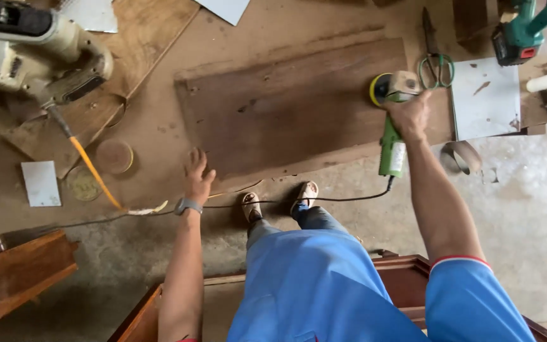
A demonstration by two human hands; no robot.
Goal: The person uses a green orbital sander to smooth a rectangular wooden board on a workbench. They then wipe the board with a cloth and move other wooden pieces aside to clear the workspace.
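A dark wooden panel [292, 104] lies flat on the dusty floor in front of me. My right hand [408, 114] grips the head of a green angle sander [392, 120], whose yellow-rimmed disc rests at the panel's right edge. Its black cord [324, 200] trails back past my sandalled feet. My left hand [197, 177] is spread, fingers apart, pressing near the panel's lower left corner; a watch sits on that wrist.
A beige power saw [33, 57] with an orange cord stands at the upper left. Green-handled scissors [437, 66], a white sheet [485, 98] and a green cordless drill [517, 35] lie at the upper right. Round sanding discs [114, 156] and wooden furniture pieces [20, 272] sit left.
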